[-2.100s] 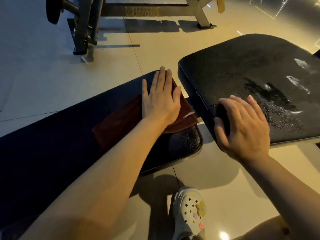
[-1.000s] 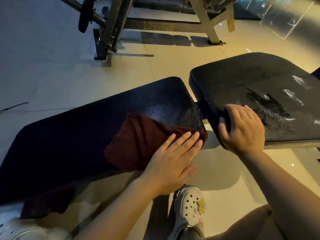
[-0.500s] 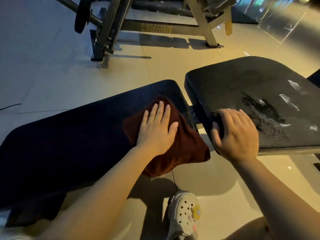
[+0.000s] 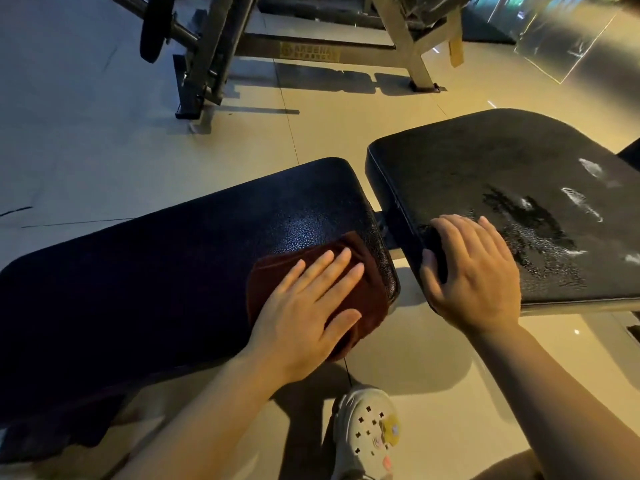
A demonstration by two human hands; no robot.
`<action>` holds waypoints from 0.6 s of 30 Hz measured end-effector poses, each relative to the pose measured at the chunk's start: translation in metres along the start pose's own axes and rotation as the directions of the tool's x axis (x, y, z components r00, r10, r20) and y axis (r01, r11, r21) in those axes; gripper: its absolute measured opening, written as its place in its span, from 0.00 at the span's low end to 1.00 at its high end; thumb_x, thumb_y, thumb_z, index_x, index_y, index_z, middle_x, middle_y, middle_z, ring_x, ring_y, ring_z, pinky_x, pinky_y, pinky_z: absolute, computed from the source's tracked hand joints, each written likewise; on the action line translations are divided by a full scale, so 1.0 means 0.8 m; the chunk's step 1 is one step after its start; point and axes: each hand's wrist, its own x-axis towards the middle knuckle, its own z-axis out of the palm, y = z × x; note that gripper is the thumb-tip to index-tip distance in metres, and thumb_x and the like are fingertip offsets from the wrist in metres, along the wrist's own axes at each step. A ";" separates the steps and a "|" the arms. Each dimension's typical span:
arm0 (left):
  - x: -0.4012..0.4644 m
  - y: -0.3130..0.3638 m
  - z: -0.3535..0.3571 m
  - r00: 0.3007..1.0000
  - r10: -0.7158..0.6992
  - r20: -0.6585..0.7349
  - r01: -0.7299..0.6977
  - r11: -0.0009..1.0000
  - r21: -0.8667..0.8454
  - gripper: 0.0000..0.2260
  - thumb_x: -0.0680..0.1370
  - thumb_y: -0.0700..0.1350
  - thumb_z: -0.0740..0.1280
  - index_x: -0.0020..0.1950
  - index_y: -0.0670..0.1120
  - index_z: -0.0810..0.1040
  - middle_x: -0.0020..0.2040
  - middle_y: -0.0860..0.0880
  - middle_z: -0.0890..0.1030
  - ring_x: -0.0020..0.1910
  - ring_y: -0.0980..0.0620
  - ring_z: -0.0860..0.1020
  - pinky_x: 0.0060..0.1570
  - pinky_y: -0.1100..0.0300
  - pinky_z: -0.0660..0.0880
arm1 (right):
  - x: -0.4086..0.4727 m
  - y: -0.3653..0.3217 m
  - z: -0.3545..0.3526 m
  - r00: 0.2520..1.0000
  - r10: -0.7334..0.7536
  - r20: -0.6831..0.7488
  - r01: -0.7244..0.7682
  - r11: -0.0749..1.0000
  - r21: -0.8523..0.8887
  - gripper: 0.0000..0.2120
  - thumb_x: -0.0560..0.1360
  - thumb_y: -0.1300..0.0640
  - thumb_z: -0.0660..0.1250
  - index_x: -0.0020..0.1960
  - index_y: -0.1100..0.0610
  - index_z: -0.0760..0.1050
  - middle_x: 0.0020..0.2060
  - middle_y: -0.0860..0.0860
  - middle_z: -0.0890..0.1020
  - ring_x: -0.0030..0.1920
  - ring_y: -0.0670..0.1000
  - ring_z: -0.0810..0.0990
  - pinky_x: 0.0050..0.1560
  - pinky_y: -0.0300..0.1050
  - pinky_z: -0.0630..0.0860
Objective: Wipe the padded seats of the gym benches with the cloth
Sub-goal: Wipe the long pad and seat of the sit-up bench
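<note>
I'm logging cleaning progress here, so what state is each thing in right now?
Cloth: spread flat on the long pad's near right corner, one edge hanging over.
Left hand: fingers straight, pressing the cloth down.
Right hand: grip curled over the wide pad's near left corner.
Long pad: glossy near the cloth.
Wide pad: white smears and a flaked patch showing, no cloth on it.

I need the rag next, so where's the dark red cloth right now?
The dark red cloth lies on the near right corner of the long bench pad, pressed flat under the left hand.
</note>
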 end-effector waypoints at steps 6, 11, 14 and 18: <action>0.106 0.015 -0.012 0.981 -0.195 0.019 0.194 0.980 0.037 0.26 0.82 0.62 0.43 0.79 0.56 0.43 0.79 0.55 0.42 0.77 0.56 0.39 0.74 0.52 0.36 | -0.001 0.002 0.002 0.997 0.001 -0.073 0.000 1.000 0.012 0.19 0.76 0.52 0.60 0.61 0.62 0.76 0.57 0.59 0.81 0.59 0.60 0.78 0.71 0.55 0.64; 0.115 0.030 -0.012 0.997 -0.075 0.036 0.072 0.994 0.087 0.28 0.81 0.63 0.46 0.79 0.55 0.47 0.80 0.53 0.45 0.78 0.54 0.41 0.75 0.51 0.37 | -0.002 0.004 0.001 0.997 0.011 -0.071 -0.009 1.000 0.029 0.19 0.75 0.52 0.61 0.61 0.62 0.76 0.57 0.59 0.81 0.60 0.60 0.78 0.71 0.55 0.64; 0.067 0.017 -0.005 0.999 -0.036 0.018 0.035 0.998 0.051 0.30 0.78 0.67 0.40 0.78 0.57 0.40 0.79 0.56 0.41 0.76 0.59 0.37 0.73 0.55 0.33 | -0.001 0.002 -0.001 0.998 0.033 -0.059 -0.031 0.999 0.026 0.19 0.75 0.52 0.61 0.61 0.61 0.76 0.57 0.59 0.80 0.60 0.59 0.77 0.71 0.54 0.62; 0.037 -0.022 -0.008 0.984 -0.180 0.008 0.179 0.984 0.021 0.28 0.76 0.68 0.38 0.74 0.61 0.38 0.75 0.60 0.36 0.73 0.61 0.36 0.72 0.57 0.33 | 0.000 0.000 -0.003 0.998 0.053 -0.018 -0.053 0.998 0.027 0.19 0.75 0.52 0.61 0.62 0.61 0.74 0.58 0.58 0.80 0.61 0.59 0.77 0.72 0.54 0.62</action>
